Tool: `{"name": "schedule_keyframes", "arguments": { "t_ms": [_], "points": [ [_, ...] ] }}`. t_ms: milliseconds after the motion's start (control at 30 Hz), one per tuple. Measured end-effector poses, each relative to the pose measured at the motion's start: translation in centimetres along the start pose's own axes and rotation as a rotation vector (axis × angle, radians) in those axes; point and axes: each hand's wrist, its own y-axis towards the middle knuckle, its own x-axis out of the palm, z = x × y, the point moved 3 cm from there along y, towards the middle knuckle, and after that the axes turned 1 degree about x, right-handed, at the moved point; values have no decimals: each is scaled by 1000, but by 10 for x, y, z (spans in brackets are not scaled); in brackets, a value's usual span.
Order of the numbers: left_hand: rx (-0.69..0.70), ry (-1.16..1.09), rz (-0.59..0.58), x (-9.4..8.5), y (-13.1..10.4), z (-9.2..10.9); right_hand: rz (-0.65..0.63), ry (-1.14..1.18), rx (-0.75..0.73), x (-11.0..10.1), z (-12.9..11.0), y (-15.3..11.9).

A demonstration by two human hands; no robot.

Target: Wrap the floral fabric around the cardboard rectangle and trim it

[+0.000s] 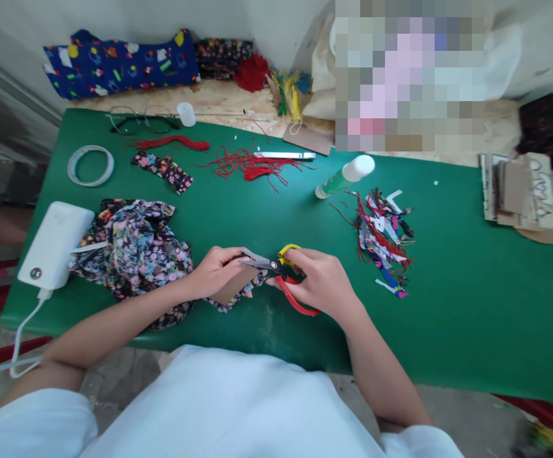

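Scissors (280, 277) with red and yellow handles sat in the right hand (321, 283) at lower centre of the frame, fingers closed through the loops, blades pointing left. Their tips met a small card piece (231, 286) edged with floral cloth, pinched shut between the fingers of the left hand (216, 270). Just left of that hand lay a crumpled heap of floral fabric (137, 251) on the green table (471, 286), with a white power bank (54, 245) touching its left side. Right of the scissors, well apart, sat a pile of scraps (384, 238), and above it a glue stick (345, 176) on its side. Red threads (250, 164) and a tape roll (90, 165) lay toward the upper left.
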Motion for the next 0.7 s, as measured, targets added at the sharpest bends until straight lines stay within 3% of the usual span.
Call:
{"name": "schedule_keyframes", "arguments": {
  "t_ms": [700],
  "points": [
    [-15,-12,-22,3,-2,5,-119,96,2,0,1,-1]
  ]
}}
